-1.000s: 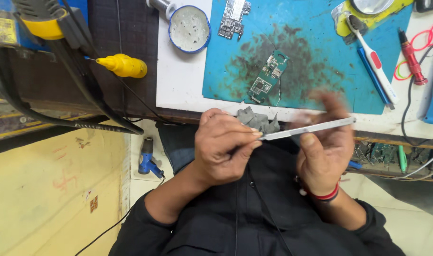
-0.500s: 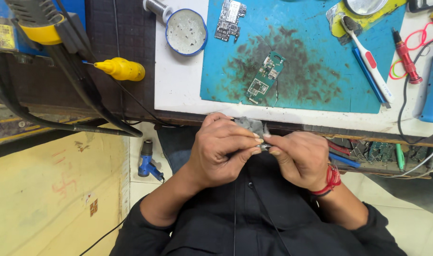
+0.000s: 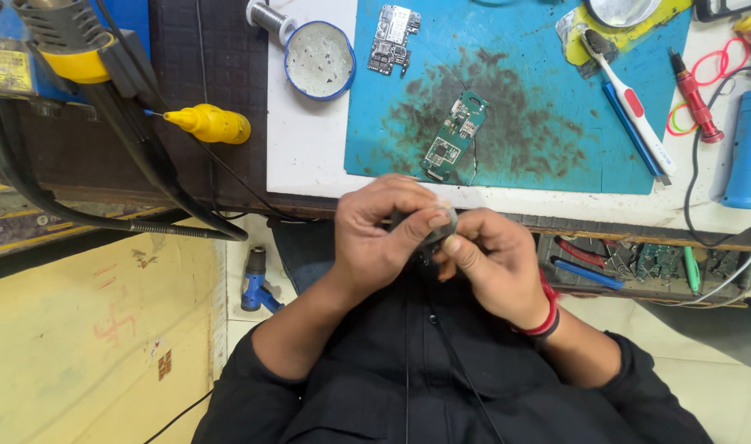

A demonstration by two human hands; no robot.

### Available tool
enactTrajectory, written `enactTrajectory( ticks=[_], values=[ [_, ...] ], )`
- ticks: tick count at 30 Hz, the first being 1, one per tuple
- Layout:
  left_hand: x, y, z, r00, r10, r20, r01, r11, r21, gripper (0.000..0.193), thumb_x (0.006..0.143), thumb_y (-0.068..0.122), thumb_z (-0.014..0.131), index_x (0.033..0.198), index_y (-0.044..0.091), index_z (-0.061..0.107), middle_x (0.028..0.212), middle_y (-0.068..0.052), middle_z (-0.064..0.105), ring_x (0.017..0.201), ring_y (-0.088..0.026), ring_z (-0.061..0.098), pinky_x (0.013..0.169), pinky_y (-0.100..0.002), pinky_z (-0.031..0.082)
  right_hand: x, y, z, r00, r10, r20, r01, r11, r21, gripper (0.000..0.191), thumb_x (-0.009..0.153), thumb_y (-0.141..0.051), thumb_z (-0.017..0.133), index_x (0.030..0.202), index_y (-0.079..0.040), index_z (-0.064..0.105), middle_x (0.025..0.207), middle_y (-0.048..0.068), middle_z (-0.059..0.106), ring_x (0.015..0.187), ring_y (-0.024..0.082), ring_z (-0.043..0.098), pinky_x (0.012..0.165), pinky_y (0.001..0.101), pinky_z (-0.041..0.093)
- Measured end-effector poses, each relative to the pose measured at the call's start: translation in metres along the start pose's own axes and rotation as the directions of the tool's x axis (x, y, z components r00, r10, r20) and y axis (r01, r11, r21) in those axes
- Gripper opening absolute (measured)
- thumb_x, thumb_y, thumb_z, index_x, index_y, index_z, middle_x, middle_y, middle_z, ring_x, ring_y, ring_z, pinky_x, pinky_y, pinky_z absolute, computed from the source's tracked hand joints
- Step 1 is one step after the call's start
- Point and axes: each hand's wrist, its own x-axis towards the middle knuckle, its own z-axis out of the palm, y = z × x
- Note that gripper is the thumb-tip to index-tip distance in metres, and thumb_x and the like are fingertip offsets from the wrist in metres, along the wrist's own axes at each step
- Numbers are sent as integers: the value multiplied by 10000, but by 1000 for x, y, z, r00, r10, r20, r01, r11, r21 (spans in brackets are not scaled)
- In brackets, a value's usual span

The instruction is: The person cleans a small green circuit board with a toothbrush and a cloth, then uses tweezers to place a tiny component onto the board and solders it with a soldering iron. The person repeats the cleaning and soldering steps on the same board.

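Grey and small, a metal part (image 3: 429, 226) is pinched between the left hand (image 3: 380, 234) and the right hand (image 3: 495, 263), just before the bench edge; both are closed narrowly on it. Two green circuit boards (image 3: 454, 136) are seen on the stained teal rubber mat (image 3: 540, 99), beside one round blue-rimmed tin (image 3: 319, 59)

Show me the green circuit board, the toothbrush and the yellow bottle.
green circuit board (image 3: 452, 137), head view, board's middle
toothbrush (image 3: 630, 103), head view, red patch on handle
yellow bottle (image 3: 215, 124), head view, bottle's body
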Motion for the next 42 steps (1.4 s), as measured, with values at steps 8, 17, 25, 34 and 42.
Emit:
enactTrajectory(
  ticks=[8, 17, 25, 34, 42],
  values=[
    [-17, -25, 8, 919, -366, 145, 393, 833, -389, 159, 1025, 90, 714, 1077, -53, 759, 970, -85, 776, 842, -91, 701, 758, -256, 572, -3, -15, -23, 986, -154, 59, 155, 744, -650, 129, 973, -124, 727, 1041, -14, 737, 863, 79, 750, 730, 150, 713, 663, 305, 560],
    [-34, 15, 18, 972, -143, 188, 10, 821, 571, 277, 925, 92, 736, 1165, -46, 741, 838, -156, 738, 707, -286, 728, 617, -353, 548, -2, -52, -13, 803, -307, 511, 521, -54, -852, 461, 813, -124, 760, 1259, -17, 712, 968, 101, 725, 726, 230, 651, 633, 353, 513],
    [-37, 28, 29, 908, -44, 416, -301, 624, 721, 379, 974, 268, 699, 1171, -55, 687, 1095, -261, 736, 746, -310, 732, 650, -356, 577, 18, -39, -46, 659, -289, 694, 643, -261, -720, 387, 815, -162, 747, 1179, -30, 761, 931, 52, 731, 738, 188, 671, 631, 321, 508],
    [7, 7, 6, 953, 284, 103, -268, 639, 721, 352, 988, 224, 803, 1276, 74, 668, 1094, -69, 730, 915, -252, 707, 783, -351, 537, 35, -35, -72, 692, -720, 49, 340, 265, -902, 163, 1081, 15, 800, 1233, 16, 740, 1004, 137, 715, 801, 205, 667, 721, 283, 516],
    [36, -21, -1, 961, 179, 212, -273, 473, 837, 683, 990, 222, 786, 1554, 80, 429, 1217, -38, 689, 1111, -234, 578, 1023, -406, 392, 56, -16, -56, 966, -203, -160, 133, 922, -365, 140, 1078, -42, 669, 1196, 10, 614, 1020, 49, 692, 913, 94, 656, 826, 237, 528]
  ],
)
